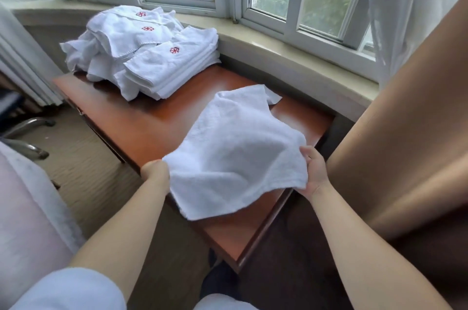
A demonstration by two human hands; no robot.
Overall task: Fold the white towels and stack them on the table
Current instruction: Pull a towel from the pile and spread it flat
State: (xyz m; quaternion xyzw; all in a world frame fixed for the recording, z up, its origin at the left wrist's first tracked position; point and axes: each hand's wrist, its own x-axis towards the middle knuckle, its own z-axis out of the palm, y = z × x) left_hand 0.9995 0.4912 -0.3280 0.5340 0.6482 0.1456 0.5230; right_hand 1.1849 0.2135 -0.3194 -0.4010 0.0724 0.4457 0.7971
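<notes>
Head view: a soft white terry towel (235,155) is held spread above the near half of a reddish-brown wooden table (152,122), its far corner lying on the tabletop; the left hand (155,170) grips its left edge with curled fingers, and the right hand (314,170) pinches its right edge. At the table's far end, below the pale window sill (291,54), a stack of folded white towels with red flower emblems (174,66) lies against a loose heap of unfolded white towels (111,38).
</notes>
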